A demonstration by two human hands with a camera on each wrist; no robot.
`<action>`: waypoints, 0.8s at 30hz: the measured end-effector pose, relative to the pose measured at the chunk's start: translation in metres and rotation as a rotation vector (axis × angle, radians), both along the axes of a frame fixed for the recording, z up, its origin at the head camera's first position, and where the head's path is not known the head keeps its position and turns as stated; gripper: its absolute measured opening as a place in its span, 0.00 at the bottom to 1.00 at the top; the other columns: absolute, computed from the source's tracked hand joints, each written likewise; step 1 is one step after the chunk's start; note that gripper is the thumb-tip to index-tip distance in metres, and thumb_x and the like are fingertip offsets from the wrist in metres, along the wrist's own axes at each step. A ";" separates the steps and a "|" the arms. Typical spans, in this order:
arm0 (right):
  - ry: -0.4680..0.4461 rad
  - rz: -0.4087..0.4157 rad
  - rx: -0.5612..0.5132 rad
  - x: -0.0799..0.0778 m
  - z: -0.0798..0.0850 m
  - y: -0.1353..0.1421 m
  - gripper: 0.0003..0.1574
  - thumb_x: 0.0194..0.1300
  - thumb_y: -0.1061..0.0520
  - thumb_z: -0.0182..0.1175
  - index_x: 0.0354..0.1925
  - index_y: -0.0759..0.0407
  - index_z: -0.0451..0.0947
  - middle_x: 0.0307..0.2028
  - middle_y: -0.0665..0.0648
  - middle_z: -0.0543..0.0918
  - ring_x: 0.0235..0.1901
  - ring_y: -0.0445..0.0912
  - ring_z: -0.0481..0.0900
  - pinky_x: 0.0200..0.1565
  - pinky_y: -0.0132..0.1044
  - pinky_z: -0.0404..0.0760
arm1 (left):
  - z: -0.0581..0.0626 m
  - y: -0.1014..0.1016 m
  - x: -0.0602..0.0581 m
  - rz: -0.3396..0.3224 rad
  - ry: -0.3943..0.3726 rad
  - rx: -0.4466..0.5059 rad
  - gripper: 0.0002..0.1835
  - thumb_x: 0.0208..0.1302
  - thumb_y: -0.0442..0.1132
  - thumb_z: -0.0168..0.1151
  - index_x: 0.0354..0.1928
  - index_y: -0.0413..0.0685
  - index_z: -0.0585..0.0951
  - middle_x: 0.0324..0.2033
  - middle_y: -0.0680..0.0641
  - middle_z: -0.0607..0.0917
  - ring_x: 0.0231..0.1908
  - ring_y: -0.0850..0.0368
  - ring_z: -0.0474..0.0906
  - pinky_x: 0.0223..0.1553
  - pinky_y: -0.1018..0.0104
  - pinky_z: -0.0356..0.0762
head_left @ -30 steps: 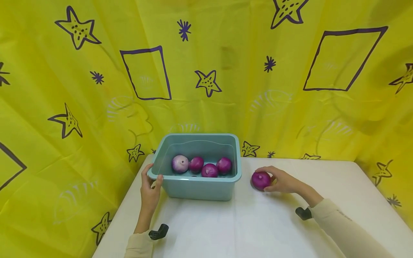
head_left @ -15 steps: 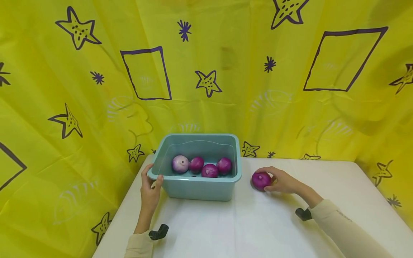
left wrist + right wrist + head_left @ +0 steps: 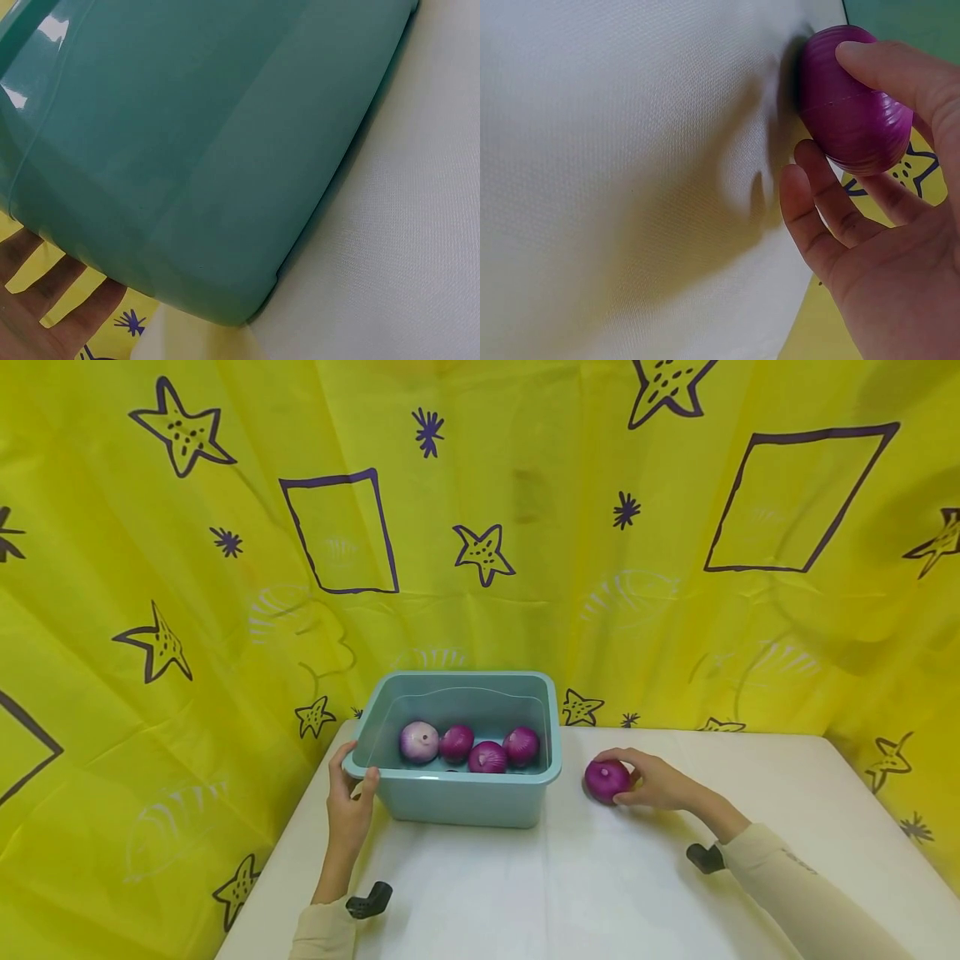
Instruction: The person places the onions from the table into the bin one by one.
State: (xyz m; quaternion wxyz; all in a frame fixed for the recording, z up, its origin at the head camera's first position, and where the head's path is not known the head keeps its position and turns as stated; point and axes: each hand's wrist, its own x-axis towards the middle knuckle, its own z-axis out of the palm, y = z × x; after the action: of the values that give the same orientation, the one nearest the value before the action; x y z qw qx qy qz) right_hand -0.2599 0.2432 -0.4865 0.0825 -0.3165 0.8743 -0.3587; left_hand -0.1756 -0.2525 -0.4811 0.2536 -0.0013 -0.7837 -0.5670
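Note:
A teal plastic bin (image 3: 461, 802) stands toward the back of the table. My left hand (image 3: 350, 810) grips its front left corner at the rim, thumb on the front and fingers (image 3: 60, 289) along the left side. Inside lie a pale purple-white onion (image 3: 418, 742) and several deep purple onions (image 3: 522, 745); the front wall hides part of the bin's floor. To the right of the bin, my right hand (image 3: 663, 782) holds another purple onion (image 3: 604, 782) between thumb and fingers, down at the tablecloth. The right wrist view shows the thumb on its side and two fingers apart from it.
White cloth covers the table (image 3: 480, 893). A yellow curtain (image 3: 555, 618) with star and frame drawings hangs close behind the bin and along both sides. Black wrist devices (image 3: 369, 900) sit at both sleeves.

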 end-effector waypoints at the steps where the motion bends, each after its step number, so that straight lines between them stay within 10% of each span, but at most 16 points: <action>1: -0.001 0.002 -0.001 0.000 0.000 0.000 0.40 0.59 0.61 0.75 0.67 0.58 0.71 0.60 0.66 0.78 0.42 0.47 0.81 0.48 0.43 0.84 | 0.000 0.000 0.000 0.001 -0.001 0.001 0.31 0.75 0.39 0.58 0.75 0.55 0.60 0.71 0.33 0.69 0.65 0.28 0.70 0.60 0.28 0.69; 24: -0.017 0.005 0.004 0.000 0.002 -0.001 0.39 0.60 0.61 0.74 0.67 0.57 0.71 0.60 0.65 0.78 0.42 0.47 0.81 0.47 0.42 0.83 | 0.000 0.000 0.002 -0.014 0.004 0.021 0.32 0.74 0.36 0.57 0.76 0.52 0.58 0.71 0.33 0.69 0.66 0.28 0.69 0.60 0.28 0.69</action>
State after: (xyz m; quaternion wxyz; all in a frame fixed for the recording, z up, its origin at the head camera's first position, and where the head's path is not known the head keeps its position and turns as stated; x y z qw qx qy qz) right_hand -0.2595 0.2423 -0.4841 0.0914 -0.3153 0.8735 -0.3596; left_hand -0.1739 -0.2524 -0.4810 0.2514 -0.0053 -0.7773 -0.5768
